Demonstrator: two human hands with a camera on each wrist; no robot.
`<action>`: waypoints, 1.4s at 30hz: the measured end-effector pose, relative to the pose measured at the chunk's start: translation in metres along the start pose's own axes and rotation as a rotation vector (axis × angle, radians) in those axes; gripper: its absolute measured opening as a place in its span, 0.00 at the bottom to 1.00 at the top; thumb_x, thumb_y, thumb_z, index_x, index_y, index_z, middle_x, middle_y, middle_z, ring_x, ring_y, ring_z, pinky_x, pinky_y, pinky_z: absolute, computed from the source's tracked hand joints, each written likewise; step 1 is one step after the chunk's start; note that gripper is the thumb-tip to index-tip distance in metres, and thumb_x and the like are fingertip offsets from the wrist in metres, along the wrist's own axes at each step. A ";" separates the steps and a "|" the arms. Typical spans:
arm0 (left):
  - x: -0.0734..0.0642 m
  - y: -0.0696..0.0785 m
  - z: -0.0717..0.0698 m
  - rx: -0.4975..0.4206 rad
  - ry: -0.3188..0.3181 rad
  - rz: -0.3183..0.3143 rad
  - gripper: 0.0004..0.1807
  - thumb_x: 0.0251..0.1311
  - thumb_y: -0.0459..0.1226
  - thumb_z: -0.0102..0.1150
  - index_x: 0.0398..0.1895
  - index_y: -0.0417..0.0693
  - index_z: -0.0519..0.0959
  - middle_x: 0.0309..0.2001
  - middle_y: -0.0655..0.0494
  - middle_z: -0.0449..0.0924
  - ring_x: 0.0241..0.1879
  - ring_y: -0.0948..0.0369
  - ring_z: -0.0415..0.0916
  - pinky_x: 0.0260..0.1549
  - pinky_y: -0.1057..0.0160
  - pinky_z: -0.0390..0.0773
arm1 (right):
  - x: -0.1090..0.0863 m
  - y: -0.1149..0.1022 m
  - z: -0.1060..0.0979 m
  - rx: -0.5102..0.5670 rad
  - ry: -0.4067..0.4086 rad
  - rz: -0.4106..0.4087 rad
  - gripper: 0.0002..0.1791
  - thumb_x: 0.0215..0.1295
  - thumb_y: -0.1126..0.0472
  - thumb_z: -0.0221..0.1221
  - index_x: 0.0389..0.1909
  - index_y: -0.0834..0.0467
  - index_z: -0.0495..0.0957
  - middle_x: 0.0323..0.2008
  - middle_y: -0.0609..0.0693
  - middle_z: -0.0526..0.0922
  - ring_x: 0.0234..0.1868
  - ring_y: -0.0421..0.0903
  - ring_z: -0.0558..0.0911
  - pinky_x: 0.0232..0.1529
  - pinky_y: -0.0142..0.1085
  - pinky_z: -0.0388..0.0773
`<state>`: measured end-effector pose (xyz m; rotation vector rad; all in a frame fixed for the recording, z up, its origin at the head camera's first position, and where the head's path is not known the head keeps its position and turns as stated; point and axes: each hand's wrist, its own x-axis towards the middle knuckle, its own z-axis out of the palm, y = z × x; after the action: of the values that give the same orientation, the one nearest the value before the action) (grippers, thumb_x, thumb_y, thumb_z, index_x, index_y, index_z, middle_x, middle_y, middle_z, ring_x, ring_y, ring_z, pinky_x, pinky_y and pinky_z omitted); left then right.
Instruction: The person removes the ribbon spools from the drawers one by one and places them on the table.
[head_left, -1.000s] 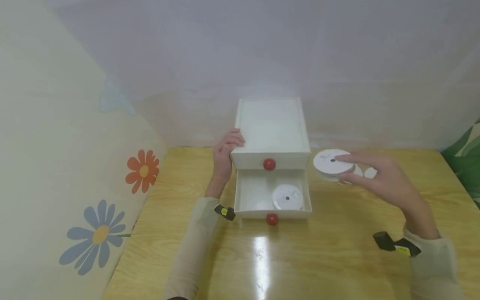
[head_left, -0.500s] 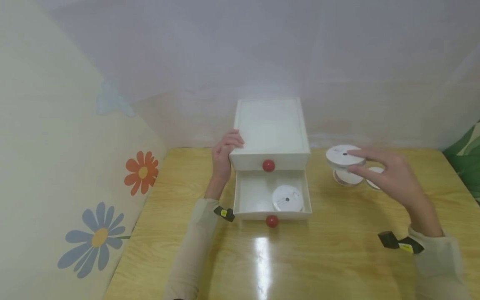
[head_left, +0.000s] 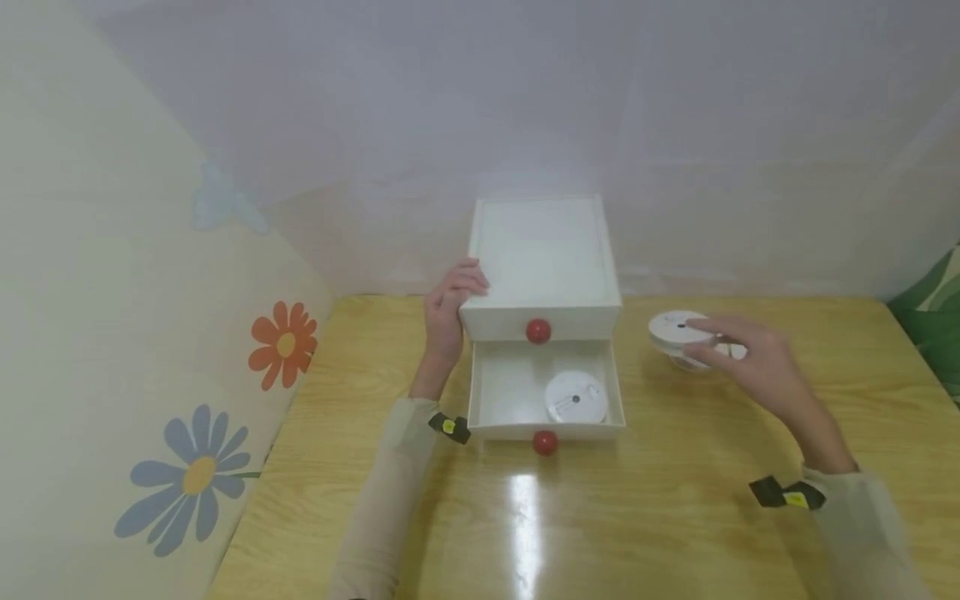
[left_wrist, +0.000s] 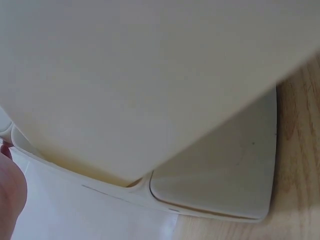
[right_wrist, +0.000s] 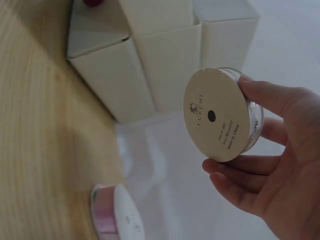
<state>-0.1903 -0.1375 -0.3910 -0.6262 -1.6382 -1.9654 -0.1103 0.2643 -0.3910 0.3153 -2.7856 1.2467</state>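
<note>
My right hand (head_left: 757, 367) pinches a white ribbon spool (right_wrist: 217, 117) by its rim, thumb and fingers on opposite sides. Its printed paper face shows in the right wrist view. In the head view it overlaps another spool (head_left: 688, 363) standing on the table; one more is partly hidden behind the fingers. My left hand (head_left: 453, 304) rests on the left side of a white drawer cabinet (head_left: 543, 250), fingers over its top edge. Below the shut top drawer, an open drawer (head_left: 510, 383) with a red knob (head_left: 545, 442) bears a white ribbon spool (head_left: 576, 398).
A spool with pink ribbon (right_wrist: 105, 210) stands on the wooden table (head_left: 645, 517), beside the cabinet. A pale wall (head_left: 750, 225) rises close behind the cabinet, and a flower-decorated wall (head_left: 150, 333) stands along the left. A green leaf shape (head_left: 933, 333) shows at the far right.
My right hand has moved the held spool rightward from the cabinet, then slightly lower and back left. The left hand, cabinet and spool in the drawer have stayed in place.
</note>
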 end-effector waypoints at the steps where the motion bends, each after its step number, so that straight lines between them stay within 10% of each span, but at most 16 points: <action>1: 0.000 0.000 0.001 0.001 0.000 -0.001 0.13 0.56 0.28 0.43 0.24 0.34 0.80 0.35 0.62 0.85 0.55 0.57 0.77 0.71 0.49 0.63 | 0.000 0.002 0.002 -0.001 -0.011 -0.001 0.26 0.68 0.51 0.68 0.63 0.60 0.80 0.66 0.68 0.75 0.63 0.69 0.74 0.55 0.68 0.72; 18: 0.002 -0.001 0.004 0.012 -0.005 0.013 0.15 0.57 0.31 0.43 0.26 0.22 0.74 0.35 0.63 0.85 0.56 0.58 0.77 0.71 0.49 0.64 | -0.008 0.027 0.027 -0.044 -0.133 -0.033 0.27 0.65 0.53 0.69 0.60 0.64 0.80 0.63 0.70 0.76 0.67 0.74 0.69 0.64 0.73 0.62; 33: 0.002 -0.004 0.001 -0.005 0.008 -0.009 0.16 0.58 0.28 0.43 0.24 0.45 0.83 0.36 0.62 0.85 0.57 0.57 0.76 0.72 0.50 0.62 | -0.009 0.045 0.038 -0.104 -0.157 -0.175 0.23 0.56 0.63 0.73 0.52 0.68 0.83 0.58 0.74 0.78 0.63 0.75 0.72 0.64 0.72 0.63; 42: 0.004 -0.005 0.001 0.008 0.010 0.027 0.15 0.57 0.30 0.43 0.25 0.23 0.76 0.35 0.62 0.85 0.56 0.57 0.77 0.71 0.49 0.63 | -0.006 0.046 0.037 -0.172 -0.188 -0.238 0.22 0.56 0.65 0.72 0.51 0.69 0.83 0.55 0.72 0.81 0.62 0.76 0.71 0.63 0.72 0.62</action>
<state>-0.1966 -0.1356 -0.3922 -0.6309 -1.6231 -1.9386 -0.1133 0.2672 -0.4501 0.7611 -2.8738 0.9628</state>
